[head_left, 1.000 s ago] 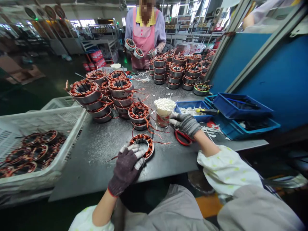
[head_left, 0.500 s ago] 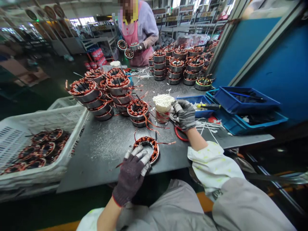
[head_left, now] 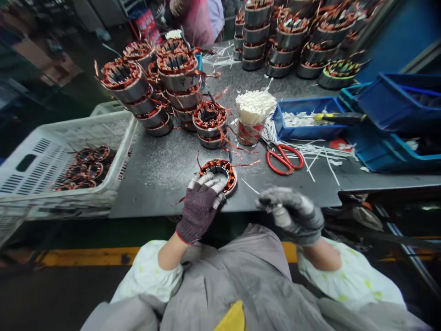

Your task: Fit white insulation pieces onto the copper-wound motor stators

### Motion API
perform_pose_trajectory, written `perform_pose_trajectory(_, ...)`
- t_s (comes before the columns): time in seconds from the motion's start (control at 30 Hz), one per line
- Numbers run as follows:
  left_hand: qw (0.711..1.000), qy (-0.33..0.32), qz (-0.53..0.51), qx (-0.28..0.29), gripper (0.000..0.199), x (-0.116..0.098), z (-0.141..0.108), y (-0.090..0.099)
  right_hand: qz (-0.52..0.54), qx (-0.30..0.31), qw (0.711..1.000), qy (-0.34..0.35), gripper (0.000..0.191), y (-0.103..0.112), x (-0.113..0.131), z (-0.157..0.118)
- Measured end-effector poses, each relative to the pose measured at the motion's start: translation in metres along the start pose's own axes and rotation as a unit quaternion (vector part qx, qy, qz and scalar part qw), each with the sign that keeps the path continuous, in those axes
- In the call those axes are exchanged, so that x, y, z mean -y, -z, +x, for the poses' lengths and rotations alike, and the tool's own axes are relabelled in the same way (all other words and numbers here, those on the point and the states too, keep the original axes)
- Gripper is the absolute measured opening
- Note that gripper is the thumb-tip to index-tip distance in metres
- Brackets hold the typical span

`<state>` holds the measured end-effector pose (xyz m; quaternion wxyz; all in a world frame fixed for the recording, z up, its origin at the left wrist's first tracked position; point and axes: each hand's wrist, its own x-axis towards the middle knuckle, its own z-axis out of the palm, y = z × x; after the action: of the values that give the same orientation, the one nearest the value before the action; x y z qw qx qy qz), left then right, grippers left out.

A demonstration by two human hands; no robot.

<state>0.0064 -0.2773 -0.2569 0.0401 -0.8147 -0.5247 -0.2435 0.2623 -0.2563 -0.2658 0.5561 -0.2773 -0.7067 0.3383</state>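
A copper-wound motor stator (head_left: 231, 177) lies flat near the table's front edge, its loose wire ends sticking out. Over its left front side rests my left hand (head_left: 201, 204) in a dark glove with taped fingertips, fingers curled on the ring and holding it. To the right, past the table edge, my right hand (head_left: 292, 214) is in a grey glove and somewhat blurred. A thin white strip (head_left: 250, 186) juts from its pinched fingers toward the stator. Behind stands a red can (head_left: 248, 132) packed with white strips (head_left: 255, 105). Red-handled scissors (head_left: 284, 159) lie beside the can.
Stacked stators (head_left: 179, 76) stand at the left, and more stacks (head_left: 257, 39) at the back. A white crate (head_left: 113, 177) at left holds several stators. Blue bins (head_left: 310, 132) and loose white strips sit at right. Across the table a person in a pink apron (head_left: 198, 23) is partly visible.
My right hand has come away from the can toward me, now with a white strip in its fingers. My left hand stays on the stator. The view has tilted downward.
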Motion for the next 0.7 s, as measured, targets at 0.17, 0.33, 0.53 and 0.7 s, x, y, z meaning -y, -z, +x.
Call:
perform_pose_trajectory(0.17,1.0,0.006,-0.009,-0.002,0.032,0.0,0.002,0.001,-0.025,0.096,0.995,0.023,0.018,-0.006,0.012,-0.04)
perform_pose_trajectory(0.33,1.0,0.01,-0.002,-0.01,0.026,-0.005,0.007,0.002,-0.014,0.123,0.992,-0.032,0.02,-0.017,0.011,-0.045)
perform_pose_trajectory(0.53,0.991,0.111,-0.017,-0.079,0.041,-0.016,0.01,-0.008,0.03,0.057,0.995,-0.071,0.014,-0.053,-0.019,-0.015)
perform_pose_trajectory(0.7,0.981,0.134,-0.075,-0.117,0.033,-0.021,0.013,-0.012,0.141,-0.056,0.939,-0.309,0.027,-0.069,-0.023,0.005)
